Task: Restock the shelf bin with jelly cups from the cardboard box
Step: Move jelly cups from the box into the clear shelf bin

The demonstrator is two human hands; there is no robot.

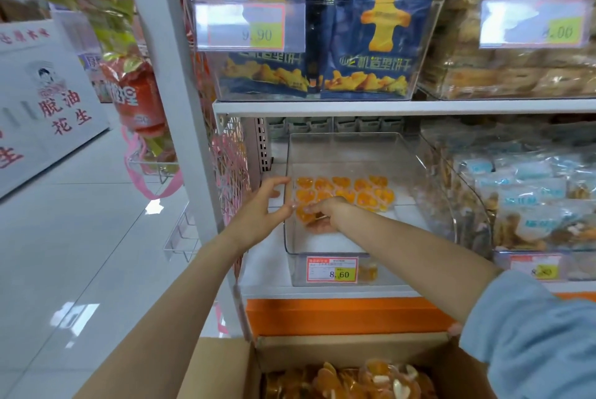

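8.60 on price tag (332, 269) of shelf bin (338, 153); 9.90 on upper tag (248, 26); 脱油花生 on white sign (48, 102); 机造型饼干 on blue bags (374, 44).

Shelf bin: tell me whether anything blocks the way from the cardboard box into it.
Nothing visible does. The shelf bin is open above its low front wall; the right hand reaches over it to the jelly cups inside. The cardboard box stands open below.
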